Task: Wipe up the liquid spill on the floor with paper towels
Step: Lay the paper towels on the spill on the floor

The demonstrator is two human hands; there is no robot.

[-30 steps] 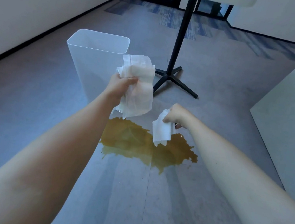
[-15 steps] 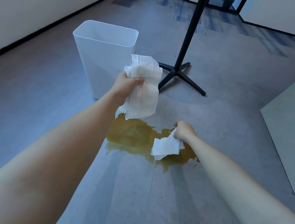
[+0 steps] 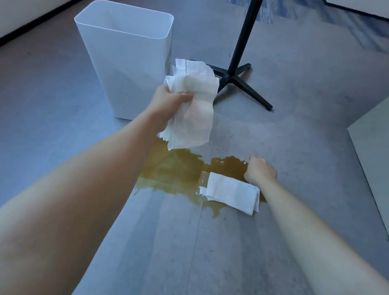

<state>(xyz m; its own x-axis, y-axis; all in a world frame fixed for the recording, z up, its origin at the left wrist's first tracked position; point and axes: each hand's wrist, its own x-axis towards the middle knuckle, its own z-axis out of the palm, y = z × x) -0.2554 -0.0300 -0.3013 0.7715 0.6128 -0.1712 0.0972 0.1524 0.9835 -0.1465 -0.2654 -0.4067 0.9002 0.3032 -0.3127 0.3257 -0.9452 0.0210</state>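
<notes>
Grey floor [image 3: 226,256] holds a brown liquid spill [image 3: 175,169], with a folded white paper towel [image 3: 229,192] lying on its near-right edge. The right hand [image 3: 261,170] is just beyond it, fingers curled; I cannot tell if it grips the towel. The left hand [image 3: 167,102] clutches crumpled white paper towels [image 3: 192,104] above the spill's far-left side.

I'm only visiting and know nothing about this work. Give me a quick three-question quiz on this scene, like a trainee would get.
1. True or false: the white bin stands upright.
2. Which hand grips the bunched paper towels?
3. The folded towel lies: A) inside the bin B) on the brown spill.

Key: 1 true; 2 the left hand; 3 B.
</notes>
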